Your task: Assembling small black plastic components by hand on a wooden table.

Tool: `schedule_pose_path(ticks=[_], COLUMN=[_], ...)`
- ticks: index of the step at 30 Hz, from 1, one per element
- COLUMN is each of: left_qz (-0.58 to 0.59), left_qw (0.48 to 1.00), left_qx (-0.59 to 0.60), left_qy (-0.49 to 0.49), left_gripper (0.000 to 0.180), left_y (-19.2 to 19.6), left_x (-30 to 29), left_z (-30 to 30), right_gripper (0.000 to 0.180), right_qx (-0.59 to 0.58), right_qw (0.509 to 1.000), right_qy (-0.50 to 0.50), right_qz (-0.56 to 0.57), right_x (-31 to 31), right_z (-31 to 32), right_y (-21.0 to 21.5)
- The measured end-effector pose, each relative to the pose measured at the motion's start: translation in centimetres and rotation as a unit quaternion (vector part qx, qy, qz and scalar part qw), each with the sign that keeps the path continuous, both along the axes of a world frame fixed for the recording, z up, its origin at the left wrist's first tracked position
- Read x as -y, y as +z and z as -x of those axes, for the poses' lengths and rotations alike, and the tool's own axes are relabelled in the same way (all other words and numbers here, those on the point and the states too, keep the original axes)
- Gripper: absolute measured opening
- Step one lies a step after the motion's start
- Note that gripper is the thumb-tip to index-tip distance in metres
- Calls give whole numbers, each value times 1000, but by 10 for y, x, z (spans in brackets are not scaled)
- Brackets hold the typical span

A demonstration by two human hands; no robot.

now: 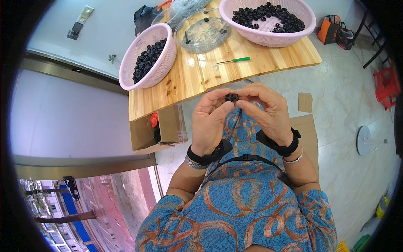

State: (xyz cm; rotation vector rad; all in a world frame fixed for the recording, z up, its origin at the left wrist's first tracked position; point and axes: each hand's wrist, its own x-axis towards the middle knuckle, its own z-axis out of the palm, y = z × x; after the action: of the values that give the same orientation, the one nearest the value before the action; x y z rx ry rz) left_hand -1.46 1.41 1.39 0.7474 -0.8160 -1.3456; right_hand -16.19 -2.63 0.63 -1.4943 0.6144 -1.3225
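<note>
Between the fingertips of both hands I hold a small round black part point(231, 98), just off the table's near edge and above my lap. My left hand point(213, 117) pinches it from the left, and my right hand point(264, 108) pinches it from the right. Its exact kind is too small to make out, and the fingers cover its sides. Beyond my hands a screwdriver point(235, 60) with a green handle lies on the wooden table point(197, 75).
Pink baskets of black parts stand at the table's left point(168, 54) and far right point(268, 40). Between them sits a clear plastic tub point(201, 31) with a few bits inside. A cardboard box point(172, 126) is below the table's left end. A red stool point(385, 86) stands far right.
</note>
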Motion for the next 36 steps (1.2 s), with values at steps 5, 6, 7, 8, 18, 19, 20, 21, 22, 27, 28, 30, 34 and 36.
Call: schedule_pose_path(ticks=[5,6,7,8,18,19,20,21,22,27,28,30,34,36], left_qz=[0,1,-1,-4,-29,-37,-44,-43,-40,-21,6,32,111,126], left_qw=[1000,1000,1000,1000,999,999,999,999,999,1000,999,997,964,957], left_qx=[17,16,6,-4,-37,-28,-19,-22,-19,3,37,67,243,262], left_qy=[23,25,16,7,-16,-15,-15,-14,-17,-17,-18,-17,8,-5], left_gripper=[28,28,28,28,26,26,26,26,26,26,25,25,23,22], left_y=[9,8,6,5,5,5,4,4,4,5,6,7,14,19], left_x=[-2,-1,-1,0,-1,-1,-1,-1,0,5,6,10,16,16], left_z=[7,7,6,6,6,6,6,6,6,7,8,9,10,10], right_gripper=[20,20,20,20,18,18,18,18,17,15,16,16,17,17], right_qx=[150,148,151,153,327,341,354,352,352,336,337,335,304,296], right_qw=[972,973,969,966,886,879,872,873,875,887,882,879,893,896], right_qy=[103,105,108,111,207,212,216,216,213,217,225,233,222,218], right_qz=[-145,-144,-161,-178,-256,-258,-259,-260,-257,-233,-239,-247,-245,-250], right_x=[1,2,2,3,12,12,13,13,13,13,13,13,12,11], right_z=[0,1,1,1,8,8,9,10,10,9,9,9,10,10], right_y=[-5,-6,-8,-11,-28,-29,-29,-28,-28,-26,-26,-28,-31,-31])
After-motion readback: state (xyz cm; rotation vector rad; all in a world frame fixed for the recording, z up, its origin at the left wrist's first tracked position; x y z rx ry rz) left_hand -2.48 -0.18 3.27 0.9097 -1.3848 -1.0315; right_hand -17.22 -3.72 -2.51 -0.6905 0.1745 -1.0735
